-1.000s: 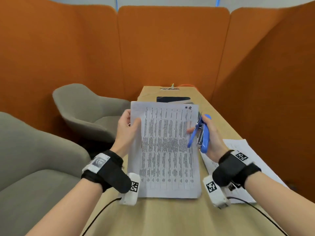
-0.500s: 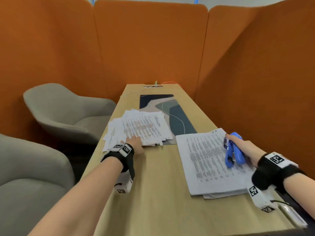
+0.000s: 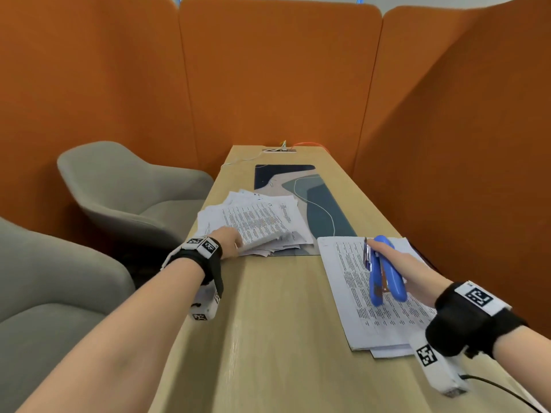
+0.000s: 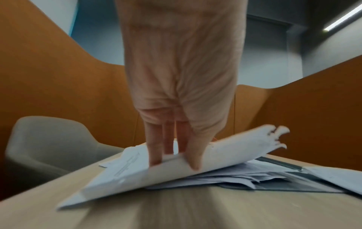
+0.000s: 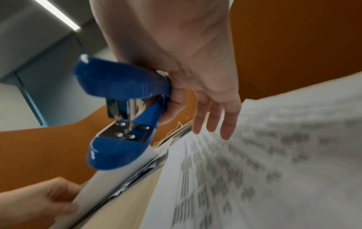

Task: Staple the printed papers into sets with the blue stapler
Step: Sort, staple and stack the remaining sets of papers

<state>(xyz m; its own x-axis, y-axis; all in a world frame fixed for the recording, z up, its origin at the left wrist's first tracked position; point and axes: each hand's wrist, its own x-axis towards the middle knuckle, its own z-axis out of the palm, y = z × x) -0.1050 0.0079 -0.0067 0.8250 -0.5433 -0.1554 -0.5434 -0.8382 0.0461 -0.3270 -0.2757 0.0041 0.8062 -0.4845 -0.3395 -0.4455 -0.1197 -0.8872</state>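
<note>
Two paper piles lie on the tabletop [image 3: 277, 308]: a loose fan [image 3: 253, 222] far left, a squared stack [image 3: 354, 296] right. The left hand [image 3: 231, 241] seems, through blur, to pinch the fan's curled near sheets. The right hand [image 3: 411, 272] hovers above the stack, its grip curled around the blue stapler [image 3: 383, 271], three fingers [image 5: 213, 117] spread.

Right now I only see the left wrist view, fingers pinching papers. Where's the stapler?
Observer: In the right hand. The stapler is held above the stack on the table's right side.
Operator: Is it open?
Observer: Yes. The right wrist view shows a gap at its mouth, with nothing in it.
Operator: Is the whole hand round it?
Observer: No, three fingers stretch out free toward the stack.
</note>
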